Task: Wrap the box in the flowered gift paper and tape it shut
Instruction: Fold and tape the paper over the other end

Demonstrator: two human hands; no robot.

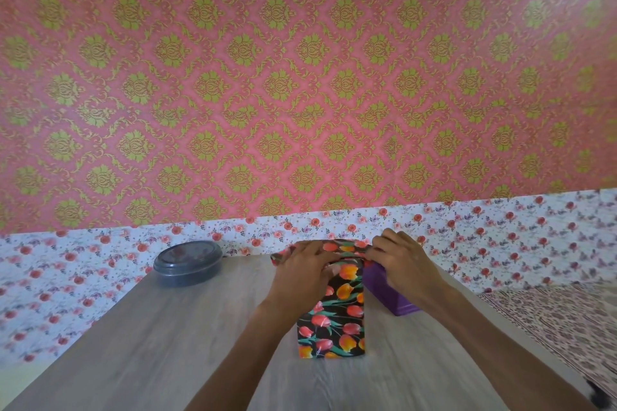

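Note:
A box stands upright on the grey wooden table [150,344], covered in black gift paper with orange and red tulips [337,320]. Loose paper at its top end [347,248] is folded over. My left hand [303,272] lies on that top end with curled fingers pinching the paper down. My right hand [400,260] pinches the paper's right top edge. The box's own surface is hidden under the paper.
A purple object [394,300] stands just right of the box, partly under my right hand. A dark round lidded container [188,264] sits at the table's far left. Behind runs a wall with flowered paper [500,243]. A patterned cloth [551,327] lies at the right.

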